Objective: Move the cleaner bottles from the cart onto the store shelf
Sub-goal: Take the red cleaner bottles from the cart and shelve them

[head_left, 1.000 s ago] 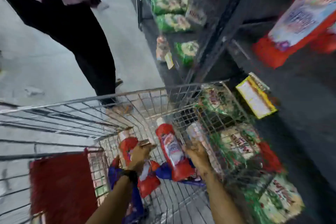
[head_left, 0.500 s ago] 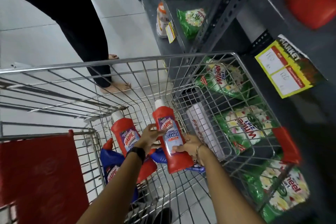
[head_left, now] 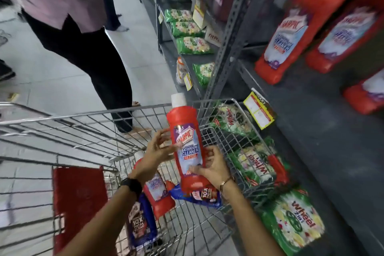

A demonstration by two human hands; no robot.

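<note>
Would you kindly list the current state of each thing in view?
Held red bottle: upright, capped, lifted above the cart.
Left hand: gripping its side.
Right hand: gripping its lower part.
Cart: holds more bottles.
Second red bottle: lying in the cart.
Shelf bottles: standing, capped.

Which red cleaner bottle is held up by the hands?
The upright red Harpic bottle with the white cap; both hands grip it above the cart, unlike the red one lying inside.

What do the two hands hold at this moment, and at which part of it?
Both hold one red cleaner bottle, upright above the cart. The left hand grips its label's left side; the right hand grips its lower body.
</note>
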